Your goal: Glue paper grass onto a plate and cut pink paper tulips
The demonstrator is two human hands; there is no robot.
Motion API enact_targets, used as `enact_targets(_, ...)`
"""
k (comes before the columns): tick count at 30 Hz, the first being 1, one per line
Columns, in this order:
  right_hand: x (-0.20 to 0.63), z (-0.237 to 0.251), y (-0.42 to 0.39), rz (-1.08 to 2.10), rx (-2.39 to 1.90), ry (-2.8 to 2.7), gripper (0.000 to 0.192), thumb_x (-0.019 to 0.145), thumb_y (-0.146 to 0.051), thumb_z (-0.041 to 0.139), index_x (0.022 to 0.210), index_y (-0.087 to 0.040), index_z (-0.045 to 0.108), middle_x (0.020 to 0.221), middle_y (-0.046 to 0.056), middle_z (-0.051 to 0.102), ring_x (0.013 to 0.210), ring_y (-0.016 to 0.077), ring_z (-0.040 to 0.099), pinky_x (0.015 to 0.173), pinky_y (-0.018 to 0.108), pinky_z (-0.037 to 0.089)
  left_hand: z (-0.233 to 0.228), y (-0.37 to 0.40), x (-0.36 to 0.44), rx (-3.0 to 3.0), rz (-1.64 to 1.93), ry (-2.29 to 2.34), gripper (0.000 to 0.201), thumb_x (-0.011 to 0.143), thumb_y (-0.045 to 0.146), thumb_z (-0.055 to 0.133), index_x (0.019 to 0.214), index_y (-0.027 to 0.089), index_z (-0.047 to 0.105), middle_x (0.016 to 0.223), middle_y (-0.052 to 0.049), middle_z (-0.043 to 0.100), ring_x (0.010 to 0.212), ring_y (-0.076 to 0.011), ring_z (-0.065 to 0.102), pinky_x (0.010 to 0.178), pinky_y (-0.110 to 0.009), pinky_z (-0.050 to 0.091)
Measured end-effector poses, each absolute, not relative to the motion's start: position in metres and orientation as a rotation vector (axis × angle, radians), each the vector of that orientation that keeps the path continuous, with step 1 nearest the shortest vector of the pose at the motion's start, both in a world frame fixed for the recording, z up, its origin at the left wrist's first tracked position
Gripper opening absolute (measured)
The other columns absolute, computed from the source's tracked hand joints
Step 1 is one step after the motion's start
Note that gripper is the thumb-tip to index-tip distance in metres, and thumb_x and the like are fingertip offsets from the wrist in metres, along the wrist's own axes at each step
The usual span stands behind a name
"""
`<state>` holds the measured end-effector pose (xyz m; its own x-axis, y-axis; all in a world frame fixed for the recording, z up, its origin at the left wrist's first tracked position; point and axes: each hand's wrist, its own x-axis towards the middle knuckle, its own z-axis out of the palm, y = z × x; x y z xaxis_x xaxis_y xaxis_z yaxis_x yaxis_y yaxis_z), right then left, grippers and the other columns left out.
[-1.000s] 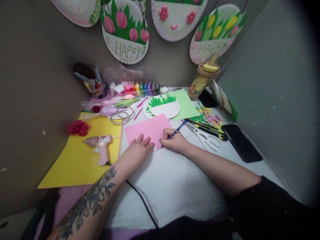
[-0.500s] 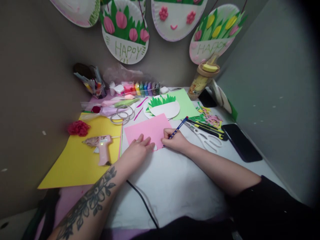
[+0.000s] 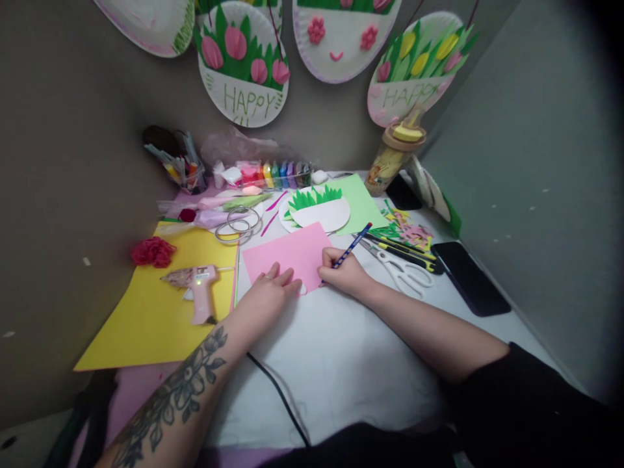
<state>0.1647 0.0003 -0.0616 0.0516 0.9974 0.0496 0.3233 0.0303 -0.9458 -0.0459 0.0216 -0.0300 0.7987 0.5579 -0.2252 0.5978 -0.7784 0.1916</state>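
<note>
Head: pink paper (image 3: 287, 252) under left hand (image 3: 270, 294), pencil (image 3: 353, 245) in right hand (image 3: 344, 273).

The pink paper (image 3: 285, 253) is dull. Right of it, the nearer phone (image 3: 470, 279) looks smooth. Left of it are shiny metal rings (image 3: 232, 242), a plastic glue gun (image 3: 203, 286) and rough yarn (image 3: 153, 252).

Left grip (image 3: 273, 291) palm-down and loosely spread; right grip (image 3: 344, 270) curled in a close pinch.
</note>
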Motion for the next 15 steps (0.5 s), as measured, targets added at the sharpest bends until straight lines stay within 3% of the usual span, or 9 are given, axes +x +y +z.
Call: enact_targets(15,0.1675,-0.0636,-0.0005,0.861,-1.530,-1.367,0.023,0.064,-0.019,0.057,0.053,-0.021,0.037,0.047,-0.007,0.041,0.048,0.0105,0.039,0.048,0.022,0.029,-0.0272,0.0209,-0.0454,2.741,-0.237,0.885,0.045,0.089,0.009,0.033,0.127,0.021,0.053,0.134,-0.012,0.050,0.132,-0.0325,0.035,0.100,-0.048,0.041)
